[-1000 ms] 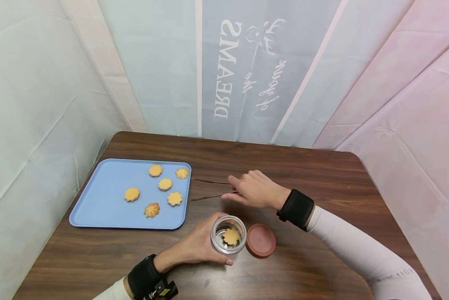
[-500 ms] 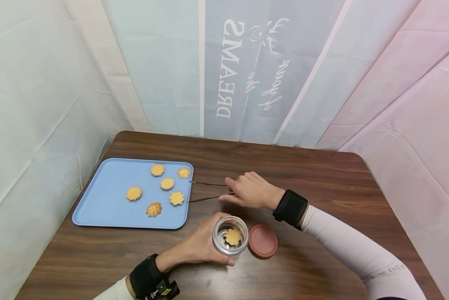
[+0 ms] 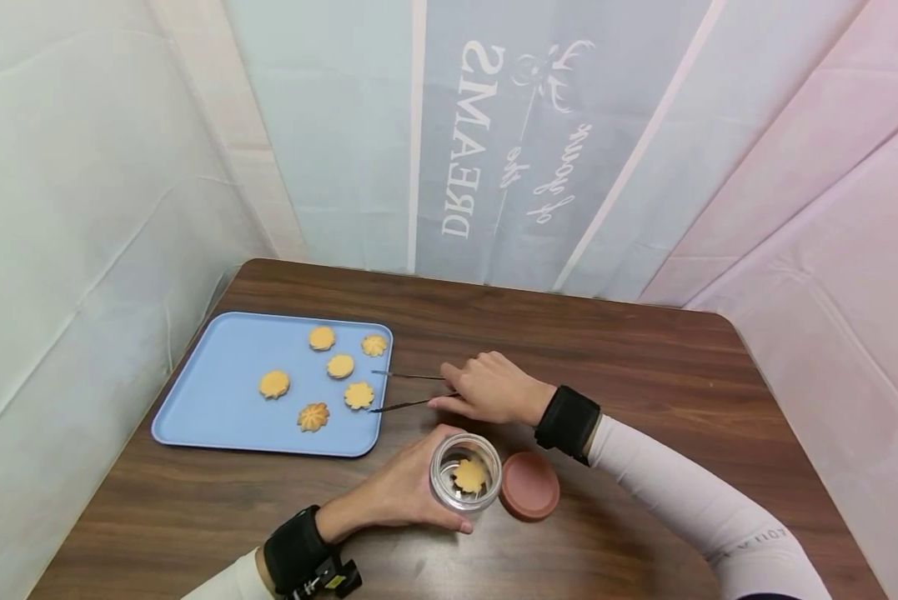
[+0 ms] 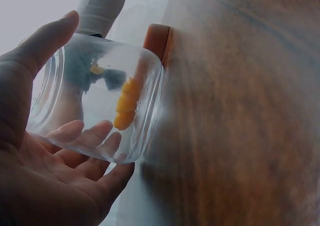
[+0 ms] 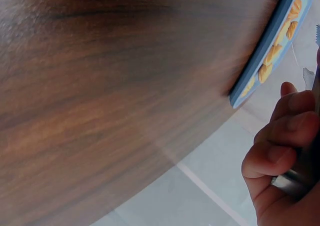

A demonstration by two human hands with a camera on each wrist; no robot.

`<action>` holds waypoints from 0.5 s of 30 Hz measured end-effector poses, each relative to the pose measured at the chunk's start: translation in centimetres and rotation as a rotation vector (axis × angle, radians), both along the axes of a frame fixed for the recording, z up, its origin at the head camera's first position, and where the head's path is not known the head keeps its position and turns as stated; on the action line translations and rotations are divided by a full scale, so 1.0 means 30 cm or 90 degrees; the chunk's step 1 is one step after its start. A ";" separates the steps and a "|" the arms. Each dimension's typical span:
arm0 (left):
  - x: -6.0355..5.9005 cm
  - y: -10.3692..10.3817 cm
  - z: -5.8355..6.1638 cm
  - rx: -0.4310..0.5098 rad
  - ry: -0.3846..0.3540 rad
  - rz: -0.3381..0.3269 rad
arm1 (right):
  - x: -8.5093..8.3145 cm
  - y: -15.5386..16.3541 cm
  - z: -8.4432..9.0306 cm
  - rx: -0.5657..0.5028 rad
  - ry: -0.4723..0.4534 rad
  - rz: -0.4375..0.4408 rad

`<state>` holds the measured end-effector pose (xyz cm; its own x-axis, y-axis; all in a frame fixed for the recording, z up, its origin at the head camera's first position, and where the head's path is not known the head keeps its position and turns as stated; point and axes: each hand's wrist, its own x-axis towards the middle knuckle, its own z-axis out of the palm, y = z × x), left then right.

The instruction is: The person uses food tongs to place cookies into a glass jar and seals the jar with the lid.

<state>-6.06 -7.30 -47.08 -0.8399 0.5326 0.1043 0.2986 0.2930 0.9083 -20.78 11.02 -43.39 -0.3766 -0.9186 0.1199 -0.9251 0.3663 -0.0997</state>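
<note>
Glass jar (image 3: 465,482), clear and open-mouthed, stands upright on the brown wood-grain worktop (image 3: 644,400), gripped by the left hand (image 3: 399,492), whose fingers (image 4: 87,136) curl round its wall with the thumb on the far side; one orange flower-shaped biscuit (image 3: 469,476) lies inside. Terracotta lid (image 3: 529,486), off the jar, rests flat just beside it, on the side away from the left fingers. Beyond these, the right hand (image 3: 494,389) pinches a pair of slim metal tongs (image 3: 407,390), fingers curled about the handle end, the two tips standing apart and reaching over the near edge of the blue tray (image 3: 216,417). Closest to the tips, between them, sits a flower-shaped biscuit (image 3: 358,395); five more lie further out from the fingers across the tray. Step in hand, by judgement: approaching a second biscuit for transfer to the jar. Next move calls for bringing the tips to either side of that biscuit, squeezing lightly enough not to crack it, lifting clear of the tray rim, and carrying it back to the held jar.
</note>
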 end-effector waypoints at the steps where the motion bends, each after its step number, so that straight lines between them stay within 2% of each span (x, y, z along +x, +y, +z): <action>1: 0.000 0.000 0.000 -0.001 -0.001 0.000 | -0.001 -0.003 -0.004 -0.002 -0.001 0.001; 15: -0.002 -0.003 0.002 0.017 -0.011 -0.010 | -0.015 -0.038 -0.040 -0.003 -0.001 -0.002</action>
<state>-6.12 -7.39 -47.00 -0.8330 0.5433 0.1047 0.2879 0.2641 0.9205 -21.22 9.88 -44.59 -0.3801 -0.9167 0.1234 -0.9236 0.3692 -0.1027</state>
